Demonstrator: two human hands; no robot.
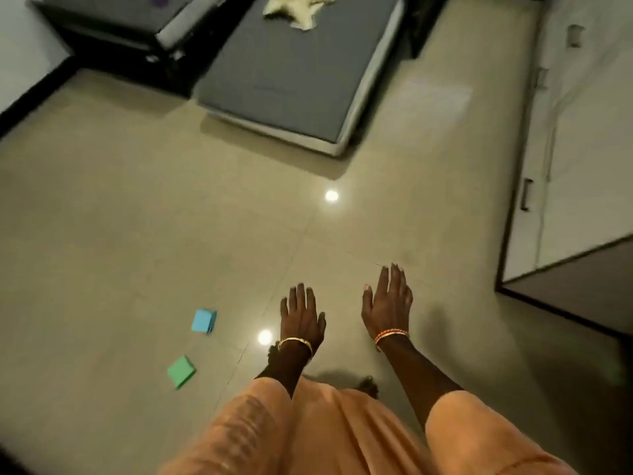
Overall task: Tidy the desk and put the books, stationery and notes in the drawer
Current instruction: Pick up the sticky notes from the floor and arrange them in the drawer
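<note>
I saw left hand (301,315) and right hand (388,303) both spread flat, holding nothing, above the tiled floor (137,217). Blue sticky-note pad (203,321) and green sticky-note pad (181,371) lay on floor, apart, left of left hand.

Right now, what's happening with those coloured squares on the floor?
A person is standing over a tiled floor with both hands out in front, fingers straight and holding nothing. The left hand and the right hand are not touching anything. Two small pads of sticky notes lie on the floor off to the person's left: a blue pad and a green pad, a little apart from each other. Neither has been picked up yet. A grey mattress lies further ahead.
</note>
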